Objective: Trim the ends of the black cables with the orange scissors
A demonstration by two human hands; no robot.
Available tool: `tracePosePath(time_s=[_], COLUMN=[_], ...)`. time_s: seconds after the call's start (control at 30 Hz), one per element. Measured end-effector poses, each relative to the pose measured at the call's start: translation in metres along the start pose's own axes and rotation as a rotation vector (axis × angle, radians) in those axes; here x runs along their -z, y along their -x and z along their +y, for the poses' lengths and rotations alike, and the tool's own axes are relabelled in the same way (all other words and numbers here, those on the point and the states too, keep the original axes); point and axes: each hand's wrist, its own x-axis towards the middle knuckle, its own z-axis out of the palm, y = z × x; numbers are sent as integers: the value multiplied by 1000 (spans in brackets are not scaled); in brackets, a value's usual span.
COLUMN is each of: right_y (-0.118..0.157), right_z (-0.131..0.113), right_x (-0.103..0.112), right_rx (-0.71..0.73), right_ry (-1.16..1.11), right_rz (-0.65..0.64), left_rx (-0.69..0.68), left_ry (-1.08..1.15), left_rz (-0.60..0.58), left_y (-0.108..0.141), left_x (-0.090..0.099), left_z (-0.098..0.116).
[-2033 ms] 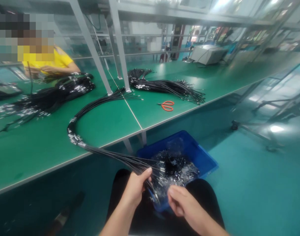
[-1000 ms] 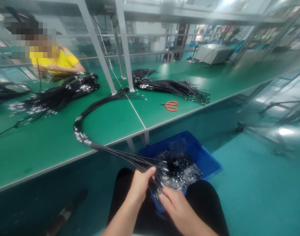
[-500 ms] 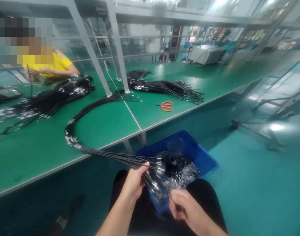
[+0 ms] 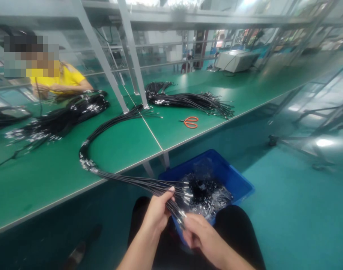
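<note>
cable bundle [image 4: 89, 165], black with silver fittings, bends in a wide curve on the green table [image 4: 56, 168] and runs over the near edge to the person's hands. at far left, a co-worker in a yellow top [image 4: 71, 77] is behind a dark cable heap [image 4: 64, 116]. next, the left hand [image 4: 160, 210] has its fingers closed around the bundle, just short of the fanned metal ends. the right hand [image 4: 198, 228] now reaches those ends, whereas half a second ago it was apart from them; its fingers are drawn narrow, but i cannot tell whether they pinch a cable. the orange-handled scissors [image 4: 185, 121] lie as before, near a second heap [image 4: 185, 99]. below, a blue bin [image 4: 233, 183] holds clear plastic and dark pieces. further right, a grey box [image 4: 235, 62] is too blurred to read.
</note>
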Motion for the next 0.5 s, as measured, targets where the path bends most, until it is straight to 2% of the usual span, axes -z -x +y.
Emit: tracePosePath(time_s=[0.17, 0.37, 0.5], right_y=[9, -4, -3], right_z=[3, 7, 7], right_x=[12, -6, -11], right_rx=[2, -80, -45], right_ry=[-54, -139, -137], right_rz=[28, 11, 18], left_rx=[-13, -41, -54], left_ry=[28, 22, 17], left_rz=[7, 16, 31], left_y=[-3, -3, -4], left_x=[-4, -5, -5], left_z=[-1, -3, -4])
